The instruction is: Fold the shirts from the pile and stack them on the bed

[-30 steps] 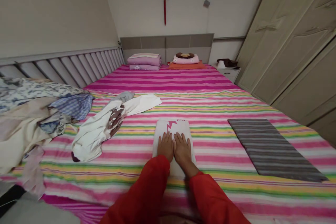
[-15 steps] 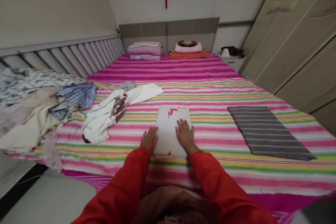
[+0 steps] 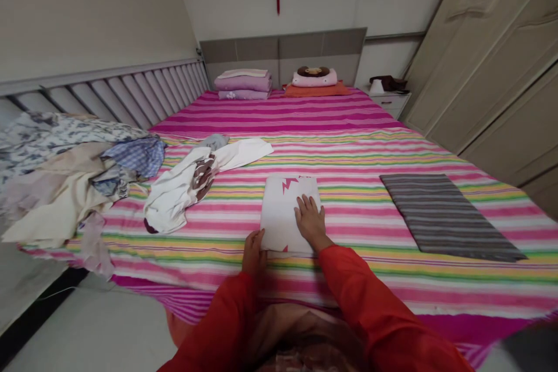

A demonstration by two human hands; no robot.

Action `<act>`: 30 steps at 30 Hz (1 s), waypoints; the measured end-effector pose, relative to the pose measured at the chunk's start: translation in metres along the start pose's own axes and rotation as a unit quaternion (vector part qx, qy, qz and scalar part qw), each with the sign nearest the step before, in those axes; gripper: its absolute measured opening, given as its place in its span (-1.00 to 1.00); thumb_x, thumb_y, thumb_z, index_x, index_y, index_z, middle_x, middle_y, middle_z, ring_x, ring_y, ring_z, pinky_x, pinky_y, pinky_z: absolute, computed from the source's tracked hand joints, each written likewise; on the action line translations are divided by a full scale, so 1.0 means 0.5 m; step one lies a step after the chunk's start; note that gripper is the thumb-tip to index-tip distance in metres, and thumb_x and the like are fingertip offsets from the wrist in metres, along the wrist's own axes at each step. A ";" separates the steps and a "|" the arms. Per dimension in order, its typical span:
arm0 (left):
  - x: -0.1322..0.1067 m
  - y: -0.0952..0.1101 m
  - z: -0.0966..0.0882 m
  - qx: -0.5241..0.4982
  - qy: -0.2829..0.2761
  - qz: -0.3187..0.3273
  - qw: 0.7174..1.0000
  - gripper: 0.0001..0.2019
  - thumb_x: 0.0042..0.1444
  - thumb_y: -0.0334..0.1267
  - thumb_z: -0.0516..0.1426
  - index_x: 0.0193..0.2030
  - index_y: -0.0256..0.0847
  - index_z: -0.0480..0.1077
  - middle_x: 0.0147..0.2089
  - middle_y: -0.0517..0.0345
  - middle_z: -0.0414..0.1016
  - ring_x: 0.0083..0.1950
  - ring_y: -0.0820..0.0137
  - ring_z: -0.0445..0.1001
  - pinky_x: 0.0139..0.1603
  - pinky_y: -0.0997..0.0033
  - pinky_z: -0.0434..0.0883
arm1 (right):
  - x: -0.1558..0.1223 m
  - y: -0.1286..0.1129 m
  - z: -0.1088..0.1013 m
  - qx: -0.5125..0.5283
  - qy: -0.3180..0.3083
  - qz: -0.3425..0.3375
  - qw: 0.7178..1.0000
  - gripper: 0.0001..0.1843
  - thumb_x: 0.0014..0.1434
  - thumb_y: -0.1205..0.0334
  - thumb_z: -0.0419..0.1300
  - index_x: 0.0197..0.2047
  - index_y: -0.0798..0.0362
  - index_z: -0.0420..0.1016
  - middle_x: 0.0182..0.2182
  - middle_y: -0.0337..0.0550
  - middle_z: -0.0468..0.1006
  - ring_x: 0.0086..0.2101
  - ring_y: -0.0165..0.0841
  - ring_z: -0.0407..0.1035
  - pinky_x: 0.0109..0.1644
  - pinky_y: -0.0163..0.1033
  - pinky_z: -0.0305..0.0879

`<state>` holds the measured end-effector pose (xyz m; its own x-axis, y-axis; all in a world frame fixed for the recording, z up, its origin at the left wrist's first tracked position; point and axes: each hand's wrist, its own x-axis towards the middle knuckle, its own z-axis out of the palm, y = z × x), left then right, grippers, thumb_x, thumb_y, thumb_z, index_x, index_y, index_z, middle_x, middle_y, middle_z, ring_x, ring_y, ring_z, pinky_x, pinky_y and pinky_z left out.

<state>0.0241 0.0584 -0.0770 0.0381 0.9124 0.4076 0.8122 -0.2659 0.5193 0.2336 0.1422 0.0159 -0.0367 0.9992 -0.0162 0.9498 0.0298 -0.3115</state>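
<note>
A folded white cloth with pink zigzag marks [image 3: 283, 209] lies on the striped bed sheet [image 3: 349, 157] near the bed's front edge. My right hand [image 3: 310, 222] rests flat on the cloth's right side, fingers spread. At the cloth's near left corner, my left hand [image 3: 253, 251] has its fingers curled on the edge of the fabric. Both arms wear red sleeves.
A loose white and brown garment [image 3: 187, 186] lies to the left. A heap of mixed clothes [image 3: 65, 174] covers the bed's left edge. A folded grey striped cloth [image 3: 444, 215] lies to the right. Folded bedding [image 3: 242, 84] and a pillow [image 3: 314, 80] sit by the headboard. Wardrobe doors [image 3: 492, 64] stand at the right.
My hands moved apart from the cloth's middle. The left hand slid down to the near left corner and curled on it. The view tilted down and back.
</note>
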 end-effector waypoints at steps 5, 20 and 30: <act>-0.009 -0.021 -0.002 -0.002 -0.027 0.000 1.000 -0.45 0.01 -0.53 -0.06 0.11 -0.13 0.45 0.05 0.00 0.46 0.03 0.33 0.46 0.11 0.19 0.46 | 0.000 0.001 0.001 -0.007 0.008 0.000 1.000 -0.41 0.40 0.05 -0.31 0.44 -0.08 -0.01 0.43 -0.21 -0.06 0.39 -0.26 -0.25 0.38 0.13 -0.27; 0.162 0.114 0.022 0.152 -0.164 0.200 0.954 -0.48 0.29 -0.15 -0.05 0.36 -0.16 0.17 0.39 -0.02 0.23 0.43 0.23 0.10 0.40 0.03 0.10 | 0.006 0.008 0.012 -0.001 0.011 -0.006 1.000 -0.42 0.41 0.04 -0.30 0.43 -0.12 0.01 0.43 -0.20 -0.03 0.39 -0.29 -0.24 0.38 0.10 -0.24; 0.056 0.062 0.008 0.123 -0.209 0.270 0.932 -0.47 0.27 -0.14 -0.05 0.37 -0.12 0.16 0.40 0.02 0.21 0.43 0.27 0.11 0.37 0.14 0.16 | -0.005 0.003 -0.015 0.021 -0.002 -0.016 1.000 -0.42 0.40 0.05 -0.24 0.42 -0.05 0.05 0.42 -0.16 -0.03 0.39 -0.25 -0.24 0.39 0.17 -0.31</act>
<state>0.0528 0.0771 -0.0526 0.6610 0.7219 0.2046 0.7163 -0.6883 0.1147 0.2375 0.1401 0.0223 -0.0679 0.9976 -0.0100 0.9340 0.0600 -0.3522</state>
